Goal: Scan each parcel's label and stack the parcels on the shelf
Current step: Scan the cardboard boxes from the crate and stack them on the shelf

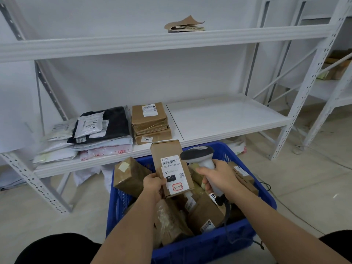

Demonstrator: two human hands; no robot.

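above the blue crate [266, 204], centre foreground: the left hand [153, 184] grips a brown box [169, 164] by its lower left corner, fingers curled round the edge, label [174, 173] facing the camera and tilted slightly. the right hand [219, 177] is wrapped round the grip of a scanner [198, 154], whose dark head sits just beside the box's upper right edge and points towards the label. whether the scan has registered cannot be told.

shelf [228, 119], middle level: at left, a loose pile of mailer bags [91, 134], pale ones under a dark one; just beside it, a stack of flat boxes [150, 122], labels up. the right half of this level carries nothing visible. upper level: one small heap of folded paper [184, 25].

crate contents: several more parcels, among them a tilted box [131, 175] at the left rim and others lying under and between the forearms, some with labels showing.

progress, as judged: partly done. a share of parcels is already shelved; the held box is at the scanning step and not yet placed; the crate's remaining parcels are each left to scan and stack.
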